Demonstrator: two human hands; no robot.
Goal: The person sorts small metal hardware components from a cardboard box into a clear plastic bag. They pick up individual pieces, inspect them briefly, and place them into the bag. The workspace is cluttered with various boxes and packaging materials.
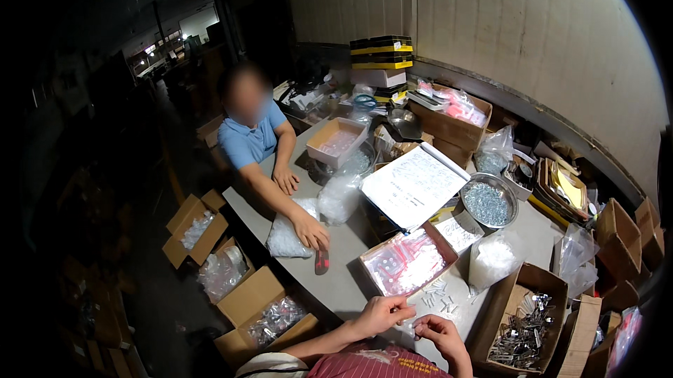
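Observation:
My left hand and my right hand are close together at the near edge of the grey table, in front of my body. The fingers of both are pinched. Something small and pale shows between them, too small to make out. Just beyond lie several loose whitish, plug-like pieces on the tabletop. Behind my left hand stands an open cardboard box holding small clear bags with red print and white pieces. Nearest to my right hand on the right is a carton full of dark and silvery metal parts.
Across the table a co-worker in a blue shirt rests a hand near a dark red-marked object. A written notepad, a metal bowl of screws and a white plastic bag stand on the table. Open cartons sit left, below it.

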